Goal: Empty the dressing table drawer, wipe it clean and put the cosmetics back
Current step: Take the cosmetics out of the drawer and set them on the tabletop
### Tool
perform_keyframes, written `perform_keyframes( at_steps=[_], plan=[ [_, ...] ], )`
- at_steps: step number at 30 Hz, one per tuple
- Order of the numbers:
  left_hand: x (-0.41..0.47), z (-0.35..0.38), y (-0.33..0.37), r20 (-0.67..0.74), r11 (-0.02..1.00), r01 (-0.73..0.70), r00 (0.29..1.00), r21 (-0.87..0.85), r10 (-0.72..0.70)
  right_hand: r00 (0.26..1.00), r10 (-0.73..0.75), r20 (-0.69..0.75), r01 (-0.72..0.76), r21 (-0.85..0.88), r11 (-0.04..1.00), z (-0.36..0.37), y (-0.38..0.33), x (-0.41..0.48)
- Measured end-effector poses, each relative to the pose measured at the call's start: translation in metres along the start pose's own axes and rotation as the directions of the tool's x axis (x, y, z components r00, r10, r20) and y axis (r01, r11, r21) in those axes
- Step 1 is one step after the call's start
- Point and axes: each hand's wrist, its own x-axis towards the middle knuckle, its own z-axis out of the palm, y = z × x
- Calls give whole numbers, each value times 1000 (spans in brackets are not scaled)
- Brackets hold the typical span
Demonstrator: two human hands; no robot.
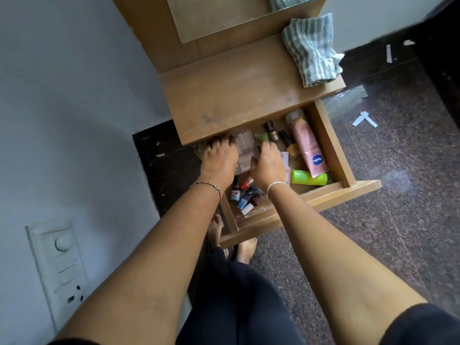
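Your left hand (219,160) and right hand (268,165) flank a pale box (245,148) in the drawer (331,145), fingers curled; whether they grip it cannot be told. A tube (307,145) lies right of your right fingers.

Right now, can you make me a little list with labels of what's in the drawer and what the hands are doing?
drawer: pulled open, cosmetics inside
pale box: back left of the drawer
left grip: hand at the box's left side; hold unclear
right grip: hand at the box's right side; hold unclear
pink tube: lying along the right wall
green bottle: lying by the front wall
nail polish bottles: heaped front left
striped cloth: on the table top, untouched
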Motion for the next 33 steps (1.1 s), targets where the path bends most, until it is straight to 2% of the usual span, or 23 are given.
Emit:
perform_keyframes(
  at_steps=[7, 9, 12, 15, 18, 24, 30, 31, 33],
  plan=[
    [5, 2, -10, -9, 996, -37, 999, 77, 37, 999, -41, 3, 41, 111, 993, 10, 2, -3],
    [4, 5, -15, -24, 998, -59, 998, 12, 60, 999, -39, -5, 39, 150, 988, 12, 1, -4],
    [-2, 5, -13, -48, 974, -98, 995, -207, 90, 998, 34, -59, -14, 307, 952, 8, -7, -9],
    [-10, -4, -1, -90, 909, -40, 996, -414, 3, 987, 157, -39, -119, 487, 865, -4, -17, -15],
    [-16, -15, 7, -92, 828, 26, 991, -560, -93, 970, 242, 19, -195, 655, 730, -12, -24, -19],
    [-12, -38, 17, -170, 796, 18, 974, -605, -151, 954, 300, 9, -177, 824, 538, -42, -33, -7],
    [42, -80, 16, -241, 767, -7, 951, -642, -193, 915, 404, -3, -163, 912, 375, -79, -45, 42],
    [54, -86, 16, -252, 769, -9, 947, -640, -198, 912, 410, -1, -159, 921, 355, -83, -44, 52],
    [77, -95, 16, -267, 772, -21, 944, -635, -193, 909, 415, -19, -154, 912, 380, -92, -45, 68]
  ],
)
